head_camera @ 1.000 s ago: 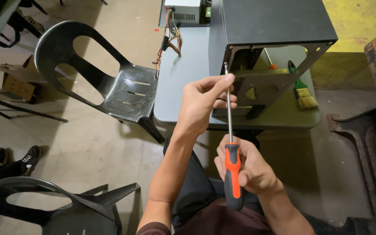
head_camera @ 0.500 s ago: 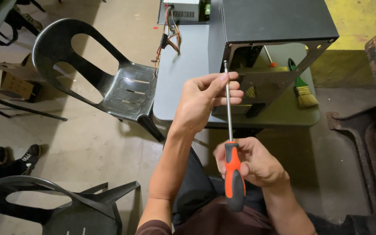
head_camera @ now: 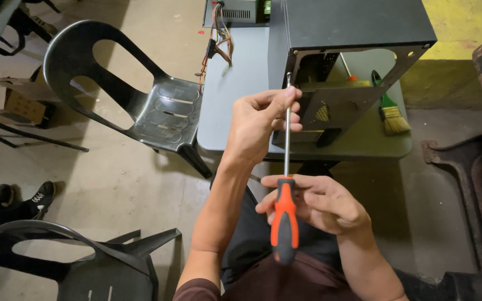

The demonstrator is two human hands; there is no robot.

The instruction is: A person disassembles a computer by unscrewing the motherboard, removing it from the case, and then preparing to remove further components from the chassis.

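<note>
A long screwdriver with an orange and black handle stands upright in front of me. My right hand grips its handle. My left hand pinches the upper part of the metal shaft, fingertips near the tip. Just beyond the tip sits a black computer case with its side open, resting on a small grey table.
A green-handled brush lies on the table right of the case. A power supply with loose wires sits at the table's far end. Black plastic chairs stand to the left. Another person's shoes show at left.
The screwdriver and both hands have shifted very slightly; the grips are unchanged.
</note>
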